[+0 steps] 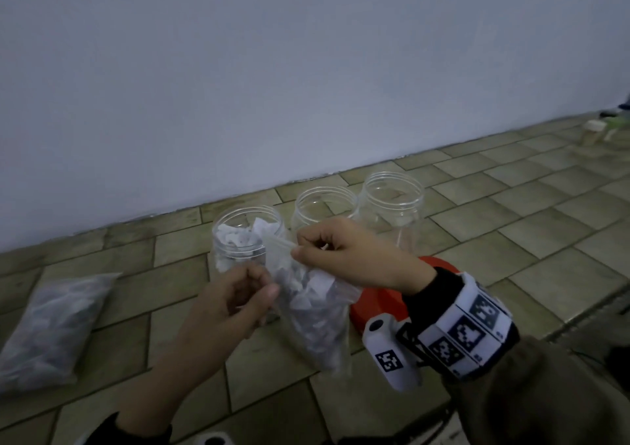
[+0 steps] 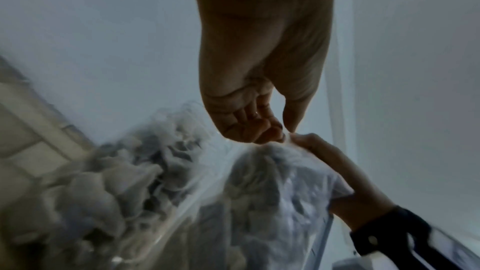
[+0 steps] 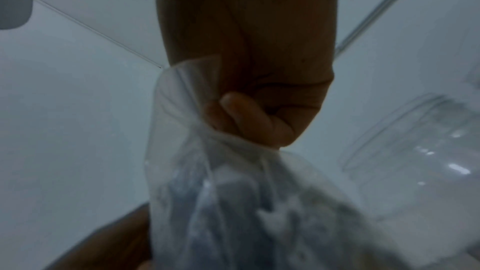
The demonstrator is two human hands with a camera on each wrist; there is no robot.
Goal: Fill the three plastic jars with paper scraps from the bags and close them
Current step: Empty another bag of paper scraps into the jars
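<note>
Clear plastic bag of paper scraps [image 1: 313, 311] pinched at its mouth by both our hands, left hand [image 1: 238, 298] and right hand [image 1: 344, 253]; next we'd tip it into the empty middle jar [image 1: 324, 206] at 12 o'clock.

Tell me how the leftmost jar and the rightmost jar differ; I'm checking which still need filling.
The leftmost jar holds white paper scraps up to its neck; the rightmost jar looks nearly empty, the floor tiles showing through it. The leftmost jar stands nearer the person, partly behind the held bag; the rightmost jar stands farther back. Both are clear, upright and lidless.
</note>
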